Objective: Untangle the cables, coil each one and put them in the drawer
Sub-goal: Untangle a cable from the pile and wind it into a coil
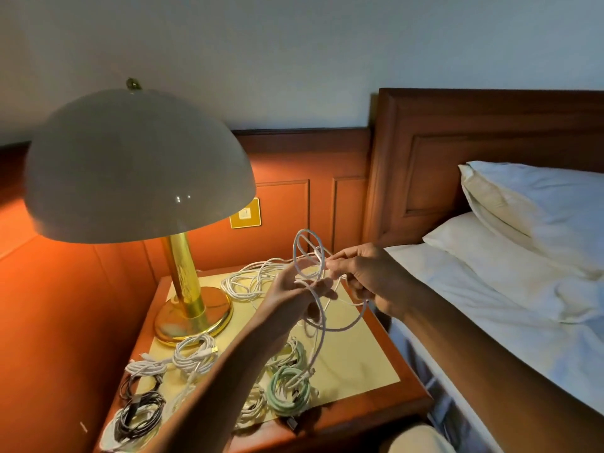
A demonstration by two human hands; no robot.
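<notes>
Both hands hold one white cable [318, 318] above the nightstand [369, 367]. My left hand [294, 297] has its fingers through the cable's loops. My right hand [366, 276] pinches the cable near a loop that stands up above the hands. The rest of the cable hangs down in loose turns. Behind the hands a tangled heap of white cables [253, 277] lies at the back of the nightstand. Coiled cables lie at the front: white ones [196, 353], black ones [140, 411] and green ones [289, 389]. No drawer shows.
A brass table lamp [186, 289] with a wide dome shade [137, 165] stands lit at the left of the nightstand. A bed with white pillows [529, 223] and a wooden headboard [457, 158] is close on the right. Wood panelling runs behind.
</notes>
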